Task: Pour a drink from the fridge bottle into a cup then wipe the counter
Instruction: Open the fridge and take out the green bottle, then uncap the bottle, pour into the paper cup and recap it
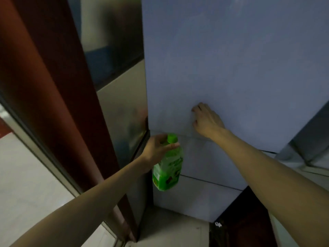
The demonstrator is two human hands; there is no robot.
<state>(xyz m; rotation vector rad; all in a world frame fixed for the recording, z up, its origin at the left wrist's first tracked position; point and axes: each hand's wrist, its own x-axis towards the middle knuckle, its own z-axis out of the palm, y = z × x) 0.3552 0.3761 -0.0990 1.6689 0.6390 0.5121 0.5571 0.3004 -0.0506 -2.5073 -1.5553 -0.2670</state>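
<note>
Green bottle [167, 169] in left hand [156, 149], in front of fridge door [231, 68].
Fingers wrapped round its neck; right hand [208, 122] presses on door, holding nothing.

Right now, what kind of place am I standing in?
Probably a home kitchen corner. A tall pale fridge with door seams fills the view, your right hand presses its door, your left hand grips a green drink bottle, and a red-brown door frame stands beside it.

A red-brown door panel [44, 86] beside pale floor tiles [26, 175]
</note>
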